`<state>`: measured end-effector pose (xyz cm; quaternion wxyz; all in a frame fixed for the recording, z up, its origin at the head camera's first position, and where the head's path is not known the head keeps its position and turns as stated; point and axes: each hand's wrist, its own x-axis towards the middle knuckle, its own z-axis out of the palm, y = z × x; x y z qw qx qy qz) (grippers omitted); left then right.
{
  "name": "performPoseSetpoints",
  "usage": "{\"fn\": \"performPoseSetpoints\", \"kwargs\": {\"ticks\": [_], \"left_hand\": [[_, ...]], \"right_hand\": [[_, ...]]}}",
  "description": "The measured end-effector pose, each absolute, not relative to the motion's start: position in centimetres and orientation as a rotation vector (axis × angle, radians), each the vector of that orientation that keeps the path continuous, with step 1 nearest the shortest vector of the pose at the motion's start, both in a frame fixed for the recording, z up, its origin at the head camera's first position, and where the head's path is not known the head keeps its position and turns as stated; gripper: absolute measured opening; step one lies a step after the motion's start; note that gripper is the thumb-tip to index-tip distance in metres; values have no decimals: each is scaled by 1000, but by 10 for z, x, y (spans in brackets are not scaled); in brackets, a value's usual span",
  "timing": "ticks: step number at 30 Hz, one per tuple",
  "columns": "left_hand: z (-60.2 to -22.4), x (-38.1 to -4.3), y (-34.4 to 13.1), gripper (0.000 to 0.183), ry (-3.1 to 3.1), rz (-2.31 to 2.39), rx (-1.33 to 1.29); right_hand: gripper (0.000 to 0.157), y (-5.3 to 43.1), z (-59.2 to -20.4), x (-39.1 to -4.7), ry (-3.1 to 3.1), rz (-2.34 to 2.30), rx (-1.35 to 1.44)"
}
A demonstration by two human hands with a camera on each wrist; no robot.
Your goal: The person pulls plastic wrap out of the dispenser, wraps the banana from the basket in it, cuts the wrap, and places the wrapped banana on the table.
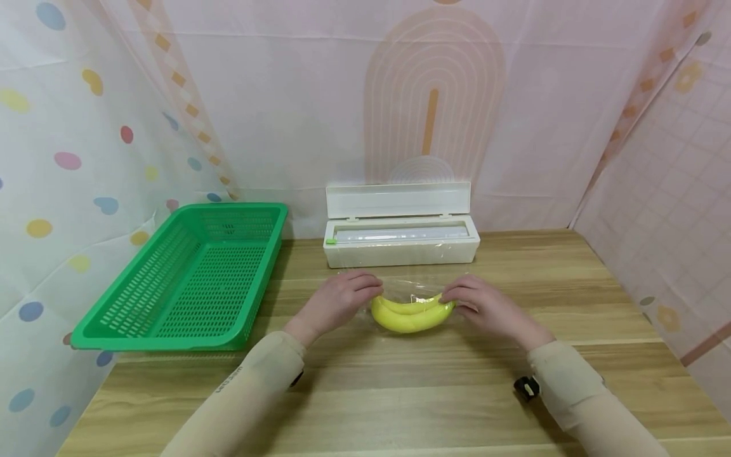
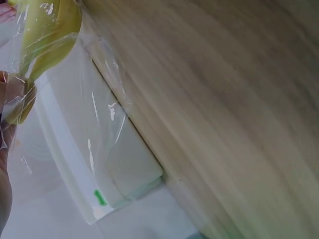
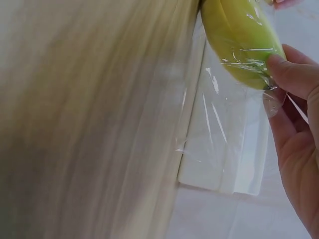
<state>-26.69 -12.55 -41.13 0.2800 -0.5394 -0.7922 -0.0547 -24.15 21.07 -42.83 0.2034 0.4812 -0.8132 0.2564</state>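
A pair of yellow bananas is held just over the wooden table, with clear cling film wrapped around it and loose film spreading past it. At the left end, my left hand pinches the bananas through the film; the left wrist view catches only part of those fingers, at its edge. My right hand grips the other end. In the right wrist view, its thumb presses on the greenish banana tip, and its fingers are below with gathered film.
Behind the bananas stands a white cling film dispenser, lid raised, a film roll inside and a green slider at its left end. To the left is a green slotted basket. Patterned cloth hangs around the table.
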Motion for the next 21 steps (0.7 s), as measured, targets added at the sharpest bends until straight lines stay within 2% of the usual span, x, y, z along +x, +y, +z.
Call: {"fn": "performPoseSetpoints", "kwargs": {"ticks": [15,21], "left_hand": [[-416,-276,-123,25,-2189,-379,-1373],[-416,-282,-123,30,-2287,-505,-1340]], "right_hand": [[40,209,-430,-253,-2426,949,1208],[34,209,-430,-260,-2481,1081,1140]]}}
